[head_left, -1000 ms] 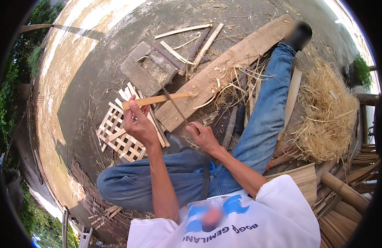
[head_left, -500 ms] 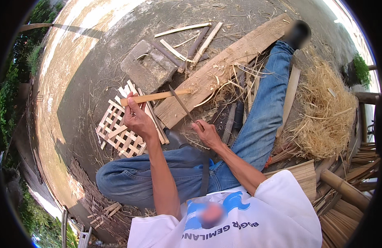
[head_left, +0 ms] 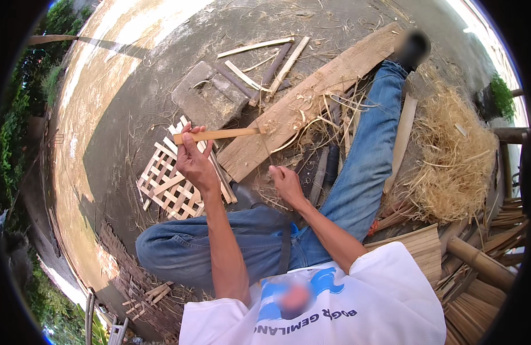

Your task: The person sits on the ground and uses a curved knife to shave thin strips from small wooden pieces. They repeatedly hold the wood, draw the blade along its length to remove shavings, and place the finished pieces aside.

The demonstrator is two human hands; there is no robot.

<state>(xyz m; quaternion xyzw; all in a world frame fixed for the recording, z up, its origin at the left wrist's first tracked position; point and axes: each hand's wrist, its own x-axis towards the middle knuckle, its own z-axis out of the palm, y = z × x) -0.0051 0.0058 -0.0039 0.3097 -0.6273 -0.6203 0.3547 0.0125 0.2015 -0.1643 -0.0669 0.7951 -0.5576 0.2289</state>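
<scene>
My left hand [head_left: 195, 165] pinches the near end of a flat, pale bamboo strip [head_left: 228, 133] between thumb and fingers, with other fingers raised. The strip's far end lies over a thick wooden plank [head_left: 245, 155]. In my right hand [head_left: 287, 183] is the handle of a knife; its narrow blade [head_left: 266, 144] shows almost edge-on, at the strip's far end. Whether the edge touches the strip I cannot tell. Below my left hand a woven lattice of bamboo strips [head_left: 176, 195] lies on the ground. Curled shavings [head_left: 303, 112] are scattered on the plank.
A concrete block [head_left: 205, 98] sits beyond the lattice. Several sticks [head_left: 271, 66] lie behind it. My outstretched leg [head_left: 369, 144] runs along the plank's right side, with a heap of fine shavings [head_left: 449, 155] beyond. Bamboo poles [head_left: 478, 261] are at the lower right.
The knife has slid along the bamboo strip to its far end and turned nearly edge-on. My right hand has shifted slightly right; the left has risen a little and lifted some fingers.
</scene>
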